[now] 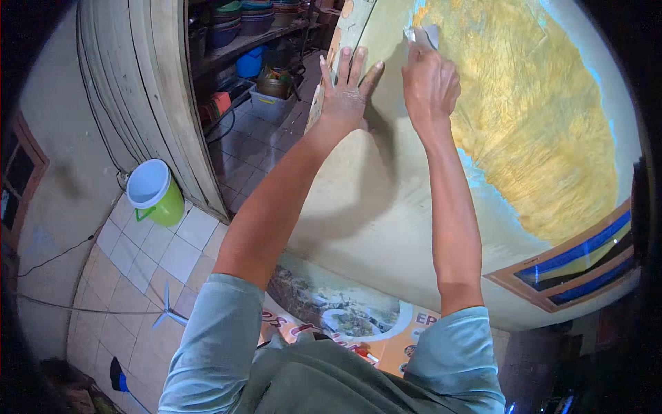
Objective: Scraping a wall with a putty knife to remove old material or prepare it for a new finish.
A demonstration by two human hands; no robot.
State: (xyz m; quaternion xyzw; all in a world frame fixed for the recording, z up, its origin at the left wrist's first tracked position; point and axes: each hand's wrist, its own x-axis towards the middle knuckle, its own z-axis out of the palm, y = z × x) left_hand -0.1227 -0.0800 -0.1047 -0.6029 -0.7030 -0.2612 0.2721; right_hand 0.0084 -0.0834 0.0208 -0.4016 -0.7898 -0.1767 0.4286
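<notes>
My right hand [432,83] grips a metal scraper blade [423,35], its flat edge against the wall at the border of a bare yellow-brown patch [538,114]. Light blue paint shows in places along that patch's rim. To its left, my left hand [345,98] is spread with its palm towards the pale painted wall [357,186], fingers apart, near the wall's chipped corner edge [345,26]. It holds nothing. Both arms reach up and away from me, and the left one throws a shadow on the wall.
A green bucket [168,202] stands on the tiled floor by a doorway at left. Through it are shelves with stacked basins [256,18] and a plastic box [271,106]. A wood-framed window [556,284] is at right; a printed banner [385,346] lies below me.
</notes>
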